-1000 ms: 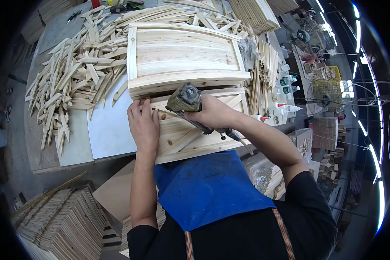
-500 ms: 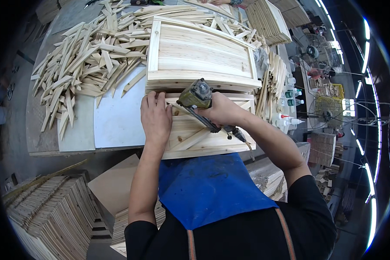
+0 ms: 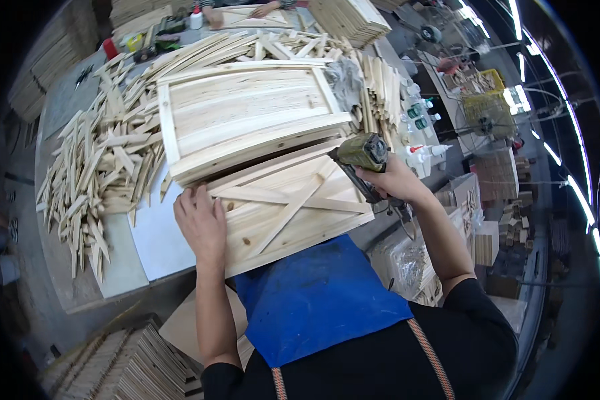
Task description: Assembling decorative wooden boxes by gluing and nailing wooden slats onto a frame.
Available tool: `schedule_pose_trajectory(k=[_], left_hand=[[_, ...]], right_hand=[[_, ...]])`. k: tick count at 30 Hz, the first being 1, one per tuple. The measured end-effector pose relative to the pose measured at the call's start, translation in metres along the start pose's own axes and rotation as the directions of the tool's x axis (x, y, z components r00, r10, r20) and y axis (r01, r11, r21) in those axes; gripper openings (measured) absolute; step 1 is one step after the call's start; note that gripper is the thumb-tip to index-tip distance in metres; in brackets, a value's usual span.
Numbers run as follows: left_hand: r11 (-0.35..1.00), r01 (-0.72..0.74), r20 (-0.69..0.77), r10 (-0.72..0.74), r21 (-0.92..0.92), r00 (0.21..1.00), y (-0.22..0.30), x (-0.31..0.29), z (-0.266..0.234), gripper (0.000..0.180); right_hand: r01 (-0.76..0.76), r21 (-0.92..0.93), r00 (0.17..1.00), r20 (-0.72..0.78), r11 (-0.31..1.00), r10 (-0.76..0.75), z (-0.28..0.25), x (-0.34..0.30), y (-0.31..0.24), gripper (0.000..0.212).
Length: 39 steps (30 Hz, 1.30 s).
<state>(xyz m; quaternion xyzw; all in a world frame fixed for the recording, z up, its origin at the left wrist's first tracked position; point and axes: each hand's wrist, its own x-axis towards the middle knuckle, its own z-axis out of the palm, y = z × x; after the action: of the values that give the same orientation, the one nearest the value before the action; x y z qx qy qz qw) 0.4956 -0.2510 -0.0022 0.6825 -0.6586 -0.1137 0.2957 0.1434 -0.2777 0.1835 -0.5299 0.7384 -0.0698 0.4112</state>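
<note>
In my right hand (image 3: 399, 179) is a worn green and black nail gun (image 3: 361, 160), its head over the far right corner of a pale wooden panel (image 3: 260, 223). Two thin strips (image 3: 307, 203) cross in an X on that panel. My left hand (image 3: 201, 223) rests on the panel's left end, fingers laid out along its corner. Just beyond lies a stack of framed wooden panels (image 3: 247, 100), with a dark gap between it and the near panel. What the gun's tip touches is hard to make out.
Loose pointed wood strips (image 3: 107, 153) are heaped left and behind. Small bottles (image 3: 420, 117) line the right side, by a bundle of slats (image 3: 380, 90). Another person's hands (image 3: 267, 10) work at the far end. Stacked boards (image 3: 123, 363) stand on the floor at lower left.
The nail gun in my right hand has moved right, from the panel's far left part to its right end, uncovering the crossed strips. My left hand stays at the left end. The view has tilted.
</note>
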Motion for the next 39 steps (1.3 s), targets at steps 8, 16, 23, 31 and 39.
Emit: schedule_pose_trajectory(k=[8, 16, 23, 31, 39], left_hand=[[0.885, -0.436, 0.324, 0.465, -0.162, 0.824, 0.100, 0.000, 0.018, 0.054], [0.882, -0.458, 0.498, 0.449, -0.115, 0.741, 0.137, 0.001, 0.053, 0.042], [0.873, -0.486, 0.534, 0.398, 0.030, 0.746, 0.157, -0.007, 0.042, 0.043], [0.910, -0.212, 0.354, 0.078, 0.356, 0.932, 0.190, -0.058, -0.042, 0.043], [0.657, 0.593, -0.222, -0.562, 0.466, 0.797, 0.175, -0.209, -0.127, 0.038]], right_hand=[[0.003, -0.087, 0.949, -0.313, 0.996, -0.030, -0.026, 0.044, 0.204, 0.030], [-0.085, 0.034, 0.986, -0.141, 0.996, 0.089, 0.027, 0.139, 0.328, 0.043], [-0.066, -0.051, 0.984, -0.170, 0.997, 0.057, 0.076, 0.200, 0.349, 0.062], [0.253, -0.294, 0.947, -0.123, 0.922, -0.298, 0.115, 0.242, 0.386, 0.079], [0.503, -0.196, 0.858, -0.005, 0.842, -0.513, 0.074, 0.237, 0.373, 0.073]])
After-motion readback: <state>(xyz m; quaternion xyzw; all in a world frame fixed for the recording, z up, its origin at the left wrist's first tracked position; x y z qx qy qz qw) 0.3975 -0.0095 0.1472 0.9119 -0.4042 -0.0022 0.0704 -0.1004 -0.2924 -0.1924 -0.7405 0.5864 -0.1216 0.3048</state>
